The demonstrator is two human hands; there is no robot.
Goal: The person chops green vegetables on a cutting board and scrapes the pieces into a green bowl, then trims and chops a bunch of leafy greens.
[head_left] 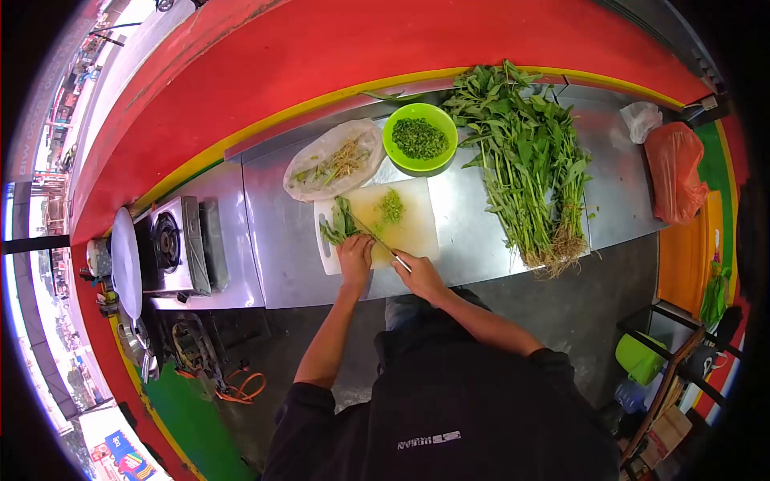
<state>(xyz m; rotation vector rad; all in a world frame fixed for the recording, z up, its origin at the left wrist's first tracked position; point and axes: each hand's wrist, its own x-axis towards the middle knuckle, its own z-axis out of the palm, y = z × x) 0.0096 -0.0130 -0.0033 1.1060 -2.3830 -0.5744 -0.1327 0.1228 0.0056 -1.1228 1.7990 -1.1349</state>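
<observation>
My left hand [354,255] is closed over a bunch of green leaves [341,223] on the white cutting board [421,212], pressing it near the board's front left. In my right hand [419,274] is the handle of a knife [374,235], its blade angled up and left against the leaves, close to my left fingers. Chopped green pieces [391,207] lie on the board, right of the blade. Behind the board stands a lime-green bowl [388,144] with finely chopped greens [419,139]. Beside it a clear plastic bag [309,186] holds roots and stem trimmings [341,163].
A large pile of leafy stalks with roots [533,160] covers the steel counter [469,232] to the right. Farther right sit a red plastic bag [675,172] and a pale bag [642,122]. A gas stove [172,247] stands at the left. A red wall [361,48] rises behind.
</observation>
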